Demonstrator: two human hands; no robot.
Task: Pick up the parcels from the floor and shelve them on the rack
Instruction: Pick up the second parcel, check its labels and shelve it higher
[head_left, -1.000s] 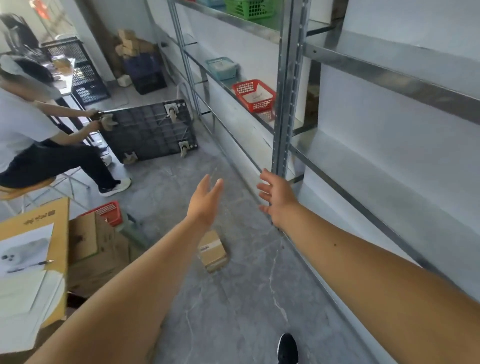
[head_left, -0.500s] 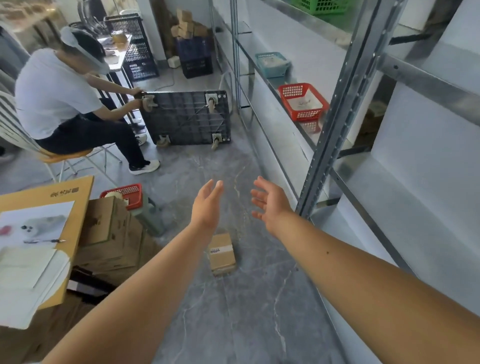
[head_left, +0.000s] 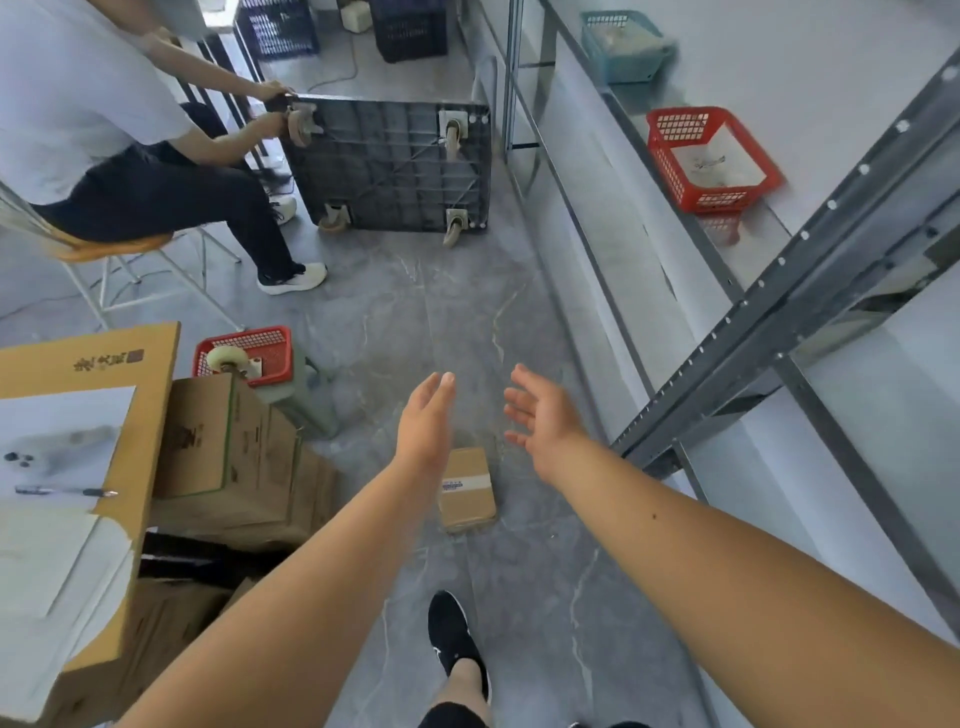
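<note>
Stretches left hand (head_left: 423, 421) and right hand (head_left: 540, 415) forward and down over a grey floor (head_left: 519, 571), both with fingers straight and loosely spread, gripping nothing. Hovers above a small cardboard parcel (head_left: 467, 491) lying flat on the tiles by the left wrist, untouched. Stands beside a metal rack (head_left: 727, 332) at right, holding a red basket (head_left: 714, 161).

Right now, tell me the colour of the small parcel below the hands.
Brown cardboard parcel with a pale label band; best in the head view.
</note>
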